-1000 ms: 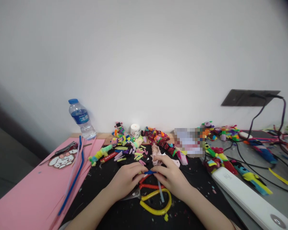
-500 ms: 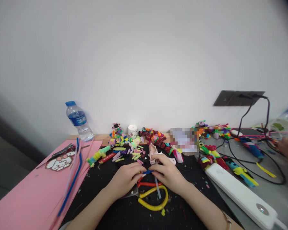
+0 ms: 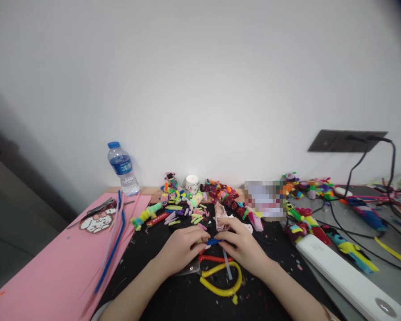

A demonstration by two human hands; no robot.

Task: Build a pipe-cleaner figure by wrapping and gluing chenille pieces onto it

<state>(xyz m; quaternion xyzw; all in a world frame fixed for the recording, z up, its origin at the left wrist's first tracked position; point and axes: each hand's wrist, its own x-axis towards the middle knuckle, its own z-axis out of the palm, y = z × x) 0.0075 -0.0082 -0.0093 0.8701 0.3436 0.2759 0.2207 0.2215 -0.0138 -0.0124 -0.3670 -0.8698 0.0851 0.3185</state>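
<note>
Blue piece [image 3: 214, 241] stays between left hand [image 3: 183, 248] and right hand [image 3: 242, 245]; view shifted left.

There's 1 btl [image 3: 122, 167], 2 blk plugs [image 3: 378, 139], 1 wall plate [image 3: 329, 141].

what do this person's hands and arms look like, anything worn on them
The left hand and right hand are bare, without gloves. The forearms are bare too; a pale edge shows at the right one's upper end, too little to tell sleeve from band.

Black mat [image 3: 180, 301] under short colorful pieces [image 3: 196, 219]
</note>
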